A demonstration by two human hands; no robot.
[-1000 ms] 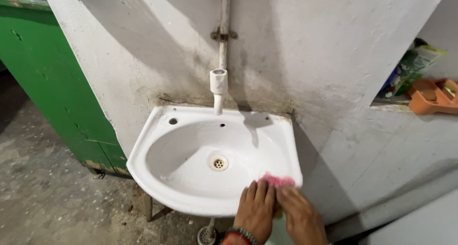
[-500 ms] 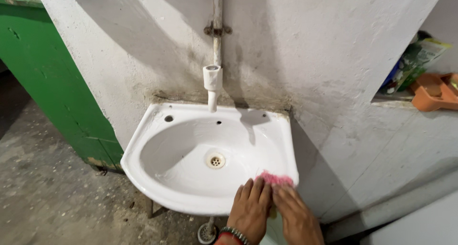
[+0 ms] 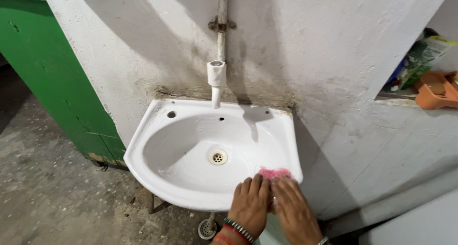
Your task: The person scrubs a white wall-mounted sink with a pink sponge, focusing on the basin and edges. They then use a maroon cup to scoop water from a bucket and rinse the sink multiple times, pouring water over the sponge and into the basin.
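Note:
A white wall-hung washbasin with a round drain sits under a white tap on a grey pipe. A pink scrubbing pad lies on the basin's front right rim. My left hand, with bangles at the wrist, presses flat on the rim and the pad's near edge. My right hand lies beside it, fingers also flat on the pad. Most of the pad is hidden under the fingers.
A green cabinet stands at the left against the rough grey wall. On a ledge at the right rest an orange tray and some packets. Below is a dirty concrete floor with a floor drain.
Both hands and the pink pad stay on the basin's front right rim, shifting only slightly. The view has wobbled a little.

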